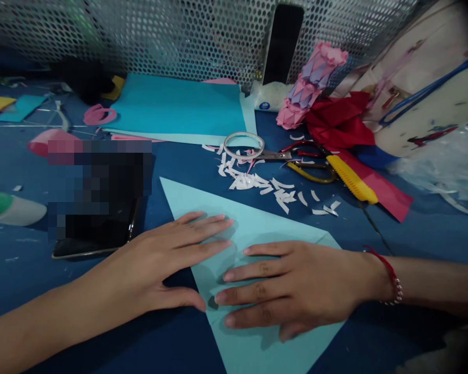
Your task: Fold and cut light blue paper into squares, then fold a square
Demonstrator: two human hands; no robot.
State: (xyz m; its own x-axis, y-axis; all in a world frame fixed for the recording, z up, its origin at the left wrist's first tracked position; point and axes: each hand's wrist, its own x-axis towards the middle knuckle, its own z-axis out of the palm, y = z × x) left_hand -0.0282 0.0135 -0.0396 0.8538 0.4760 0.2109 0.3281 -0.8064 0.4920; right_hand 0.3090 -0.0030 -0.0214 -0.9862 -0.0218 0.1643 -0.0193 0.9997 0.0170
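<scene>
A light blue sheet of paper [249,208] lies on the dark blue table in front of me, with a slanted, folded-looking outline. My left hand [175,254] rests on its left edge, fingers stretched out and thumb apart. On the middle and right of the paper my right hand [284,285] lies flat with spread fingers, its thumb partly tucked beneath. A red string bracelet [390,275] with silver beads circles the right wrist. Much of the paper is hidden under both hands.
Beyond the paper lie white paper scraps [253,182], a tape roll [228,150], scissors [315,179] and a yellow cutter [353,179]. Blue sheets [179,104] are stacked behind. A dark phone [97,234] lies left; another phone [284,44] leans on the mesh beside a pink-purple paper piece [310,85].
</scene>
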